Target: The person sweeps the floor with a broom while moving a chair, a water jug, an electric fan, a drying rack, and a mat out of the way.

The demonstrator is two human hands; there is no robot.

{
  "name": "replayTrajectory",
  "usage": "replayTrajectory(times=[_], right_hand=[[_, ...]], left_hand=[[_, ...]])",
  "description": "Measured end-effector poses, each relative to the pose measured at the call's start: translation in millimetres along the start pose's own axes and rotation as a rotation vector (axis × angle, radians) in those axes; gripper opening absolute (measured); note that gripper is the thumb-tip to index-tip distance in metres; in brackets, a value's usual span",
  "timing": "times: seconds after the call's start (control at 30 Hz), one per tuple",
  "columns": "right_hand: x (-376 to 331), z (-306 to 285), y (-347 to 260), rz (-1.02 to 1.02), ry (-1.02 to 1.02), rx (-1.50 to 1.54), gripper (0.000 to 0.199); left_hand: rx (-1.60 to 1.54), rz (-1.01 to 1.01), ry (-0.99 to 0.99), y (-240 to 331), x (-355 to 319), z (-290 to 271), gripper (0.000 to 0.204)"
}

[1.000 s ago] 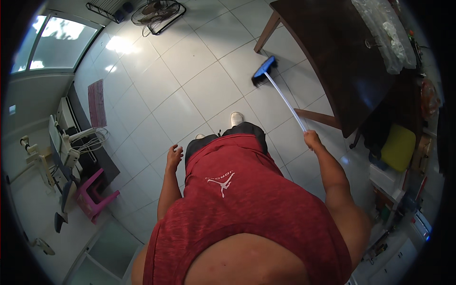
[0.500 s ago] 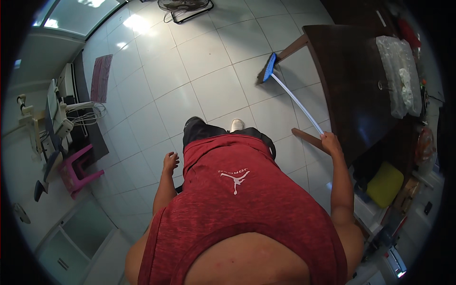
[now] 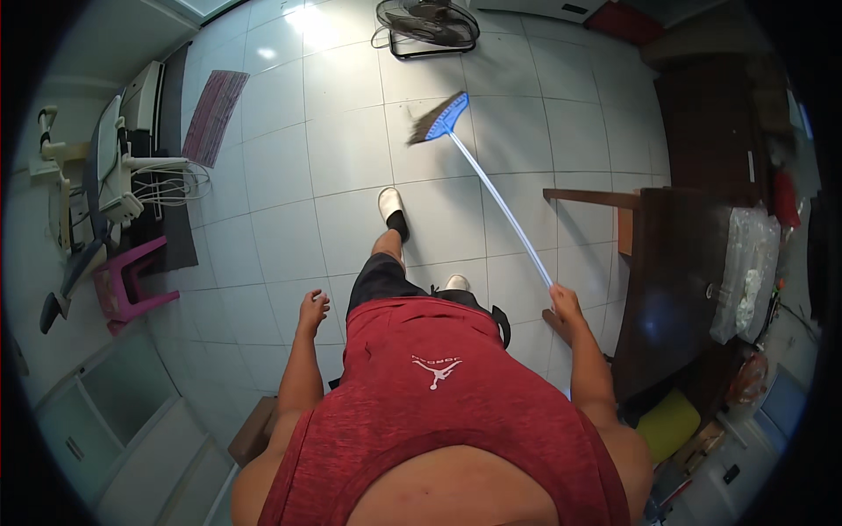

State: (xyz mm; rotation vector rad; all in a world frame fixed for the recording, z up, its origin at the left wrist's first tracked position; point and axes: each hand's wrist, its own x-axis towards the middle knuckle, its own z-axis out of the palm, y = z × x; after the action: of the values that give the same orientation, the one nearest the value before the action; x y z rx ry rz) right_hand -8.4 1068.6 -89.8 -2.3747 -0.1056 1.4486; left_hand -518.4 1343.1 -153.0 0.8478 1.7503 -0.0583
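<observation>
A broom [image 3: 500, 203] with a long pale handle and a blue head slants across the tiled floor ahead of me. My right hand [image 3: 566, 307] is wrapped round the upper part of its handle, close to the dark table. The dark bristles point left and sit on or just over the tiles, short of the black fan; contact cannot be made out. At my left side hangs my left hand [image 3: 314, 309], holding nothing, its fingers loosely bent and apart.
A dark wooden table [image 3: 667, 289] with bubble wrap [image 3: 745, 272] on it stands to my right. The black floor fan [image 3: 430, 26] is straight ahead. On the left are a striped mat [image 3: 215, 118], a pink stool [image 3: 132, 285] and looped pale cables [image 3: 171, 181]. A cardboard box [image 3: 254, 430] lies behind my left arm.
The broom head has swung left, away from the table leg, and my right hand has come inward with the handle. One foot has stepped forward, and the fan and table appear lower in view.
</observation>
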Motion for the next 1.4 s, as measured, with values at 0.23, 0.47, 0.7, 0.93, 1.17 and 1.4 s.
replayTrajectory(times=[0.23,0.47,0.7,0.93,1.17,1.4], right_hand=[[-82.1,-39.1,16.8,0.283,-0.071,-0.068,0.025],[85.7,68.9,-147.2,0.023,-0.16,-0.207,0.026],[134.0,163.7,-278.8,-0.193,-0.206,-0.029,0.025],[-7.8,69.9,-81.7,-0.326,-0.056,-0.298,0.023],[49.6,140.6,-150.6,-0.07,-0.202,-0.246,0.028],[187.0,291.9,-472.5,-0.222,-0.393,0.196,0.021]], left_hand=[[-0.037,-0.097,-0.02,27.3,21.9,-34.2,0.035],[-0.045,-0.013,0.004,69.0,19.0,-35.1,0.038],[0.241,0.125,0.093,82.6,33.7,-62.1,0.041],[-0.166,-0.122,0.163,55.5,43.6,-52.1,0.036],[-0.034,-0.043,-0.001,33.0,29.6,-7.7,0.039],[0.085,-0.048,-0.052,56.3,18.4,-13.8,0.037]])
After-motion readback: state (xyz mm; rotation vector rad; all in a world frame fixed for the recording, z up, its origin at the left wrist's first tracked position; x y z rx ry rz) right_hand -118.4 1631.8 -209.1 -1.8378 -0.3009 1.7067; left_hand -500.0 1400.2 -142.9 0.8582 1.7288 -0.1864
